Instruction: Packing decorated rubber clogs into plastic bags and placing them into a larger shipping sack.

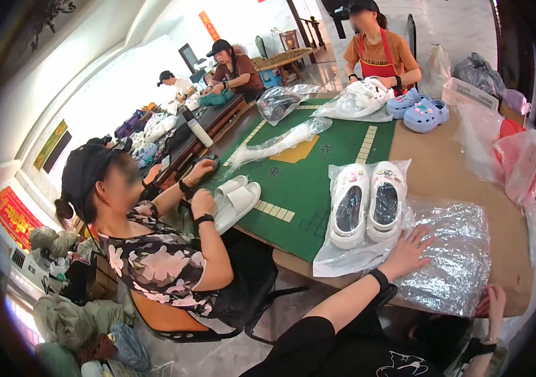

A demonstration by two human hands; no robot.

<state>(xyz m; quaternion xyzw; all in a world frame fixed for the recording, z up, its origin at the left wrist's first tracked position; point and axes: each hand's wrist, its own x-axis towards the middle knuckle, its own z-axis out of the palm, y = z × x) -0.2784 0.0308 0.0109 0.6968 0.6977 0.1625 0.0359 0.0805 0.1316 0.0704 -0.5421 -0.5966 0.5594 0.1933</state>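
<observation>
My left hand [411,252] lies open, fingers spread, on a clear plastic bag [459,251] that is flat on the table and creased. Beside that bag, to its left, a pair of white clogs [349,207] with colourful charms rests side by side on another clear bag [337,261]. The toes of the clogs point away from me. My right hand [494,300] is at the near table edge by the bag's lower right corner. Its fingers are a little bent and apart, and I see nothing gripped in them.
A green game mat [305,217] covers part of the brown table [422,154]. At left, a seated co-worker handles white slides [238,204]. Across, another co-worker handles bagged white clogs [365,97] beside blue clogs [428,115]. Plastic bags [513,151] hang at the right edge.
</observation>
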